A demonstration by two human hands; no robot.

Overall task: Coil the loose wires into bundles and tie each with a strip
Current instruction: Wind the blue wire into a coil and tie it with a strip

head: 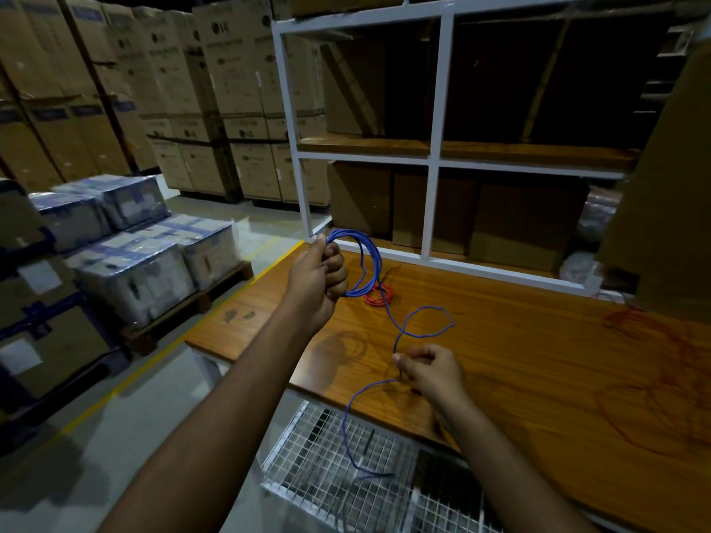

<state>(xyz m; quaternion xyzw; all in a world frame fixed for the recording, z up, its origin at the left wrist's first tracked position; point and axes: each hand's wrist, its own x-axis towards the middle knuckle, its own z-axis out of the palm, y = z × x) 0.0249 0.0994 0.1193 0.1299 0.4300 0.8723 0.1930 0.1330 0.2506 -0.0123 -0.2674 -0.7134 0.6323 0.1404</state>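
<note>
Mid-frame, above the wooden table (pixel 500 321), I see the blue wire (pixel 369 263) coiled in loops, gripped tight in the left hand (pixel 317 278). Its loose tail runs down to the right hand (pixel 431 369), pinched between thumb and fingers, then hangs over a wire-mesh basket (pixel 327 475). Red coil (pixel 379 294) lies just behind on the table.

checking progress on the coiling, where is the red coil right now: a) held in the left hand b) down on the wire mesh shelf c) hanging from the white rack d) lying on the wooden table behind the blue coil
d: the red coil lies on the wooden table, just behind the blue coil that the left hand grips, while the right hand pinches the loose blue strand.
</note>
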